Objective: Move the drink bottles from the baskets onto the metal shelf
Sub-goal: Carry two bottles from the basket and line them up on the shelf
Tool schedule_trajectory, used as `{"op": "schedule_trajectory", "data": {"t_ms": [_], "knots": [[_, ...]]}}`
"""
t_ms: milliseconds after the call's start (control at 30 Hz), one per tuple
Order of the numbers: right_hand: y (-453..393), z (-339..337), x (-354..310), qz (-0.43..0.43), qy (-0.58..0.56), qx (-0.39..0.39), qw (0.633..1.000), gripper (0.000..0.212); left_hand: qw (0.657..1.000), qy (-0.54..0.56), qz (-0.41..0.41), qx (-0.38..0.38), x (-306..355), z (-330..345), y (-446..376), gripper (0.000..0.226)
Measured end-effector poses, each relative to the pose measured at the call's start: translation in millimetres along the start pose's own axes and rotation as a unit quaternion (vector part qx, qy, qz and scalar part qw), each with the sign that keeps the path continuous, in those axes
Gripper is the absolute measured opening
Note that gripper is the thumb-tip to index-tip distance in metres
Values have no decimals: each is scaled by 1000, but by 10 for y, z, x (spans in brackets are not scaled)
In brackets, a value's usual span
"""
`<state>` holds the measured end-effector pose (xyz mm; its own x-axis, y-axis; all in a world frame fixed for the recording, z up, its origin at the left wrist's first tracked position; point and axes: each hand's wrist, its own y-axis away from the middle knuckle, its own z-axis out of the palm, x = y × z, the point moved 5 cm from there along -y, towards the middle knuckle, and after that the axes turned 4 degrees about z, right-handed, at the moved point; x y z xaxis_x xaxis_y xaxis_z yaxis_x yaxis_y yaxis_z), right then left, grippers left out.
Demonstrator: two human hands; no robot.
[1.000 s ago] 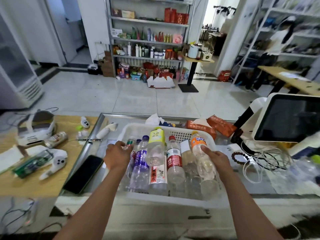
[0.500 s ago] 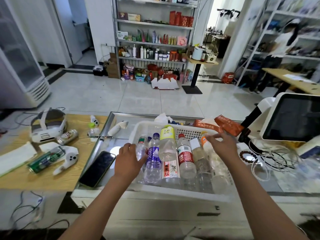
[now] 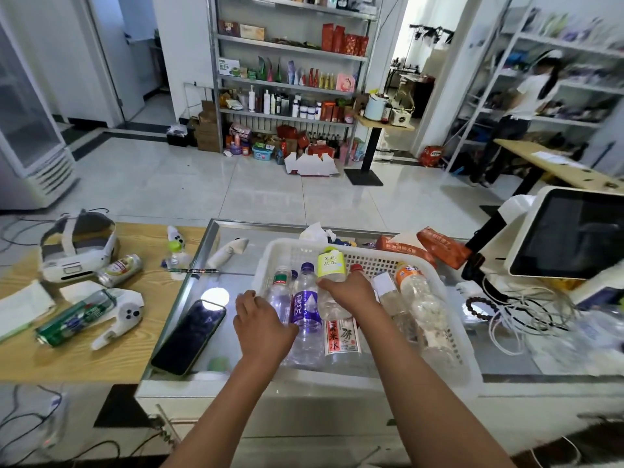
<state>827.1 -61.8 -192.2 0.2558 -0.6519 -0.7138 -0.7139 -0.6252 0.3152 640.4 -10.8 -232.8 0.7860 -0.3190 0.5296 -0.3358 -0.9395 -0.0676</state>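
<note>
since before, our right hand (image 3: 349,292) crosses from orange-cap bottle (image 3: 410,282) to yellow-label bottle (image 3: 331,282), fingers wrapped around it | left hand (image 3: 261,327) fingers curl over green-label bottle (image 3: 278,293) in basket (image 3: 449,332)

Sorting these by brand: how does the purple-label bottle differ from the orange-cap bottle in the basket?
The purple-label bottle has a dark blue cap and purple wrap; the orange-cap bottle has an orange cap and orange label. The purple-label bottle lies toward the left of the white basket between the left hand and right hand; the orange-cap bottle lies untouched at the right. Both are clear plastic, caps pointing away.
</note>
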Motion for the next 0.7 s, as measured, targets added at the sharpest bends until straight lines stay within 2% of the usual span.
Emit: {"op": "schedule_trajectory", "data": {"t_ms": [133,200,267,367,467,533,633,700], "knots": [[-42,81,29,27,-24,1,999,45,1000,-2,4,3,-39,21,84,81],[-24,72,63,37,-54,14,998,43,999,12,38,18,-18,-3,128,63],[4,69,124,32,-69,43,996,41,994,20,107,22,106,21,218,43],[59,80,198,20,-91,87,992,36,988,13,154,-23,281,128,391,57],[159,60,296,23,-133,125,983,29,987,55,150,8,220,13,278,54],[229,56,389,13,-159,144,977,24,991,-11,136,-10,139,-71,154,57],[331,92,479,-11,-191,166,967,33,975,-164,121,-92,26,-31,128,75],[353,131,528,-10,-198,172,965,37,972,-165,130,-110,-28,11,170,78]]}}
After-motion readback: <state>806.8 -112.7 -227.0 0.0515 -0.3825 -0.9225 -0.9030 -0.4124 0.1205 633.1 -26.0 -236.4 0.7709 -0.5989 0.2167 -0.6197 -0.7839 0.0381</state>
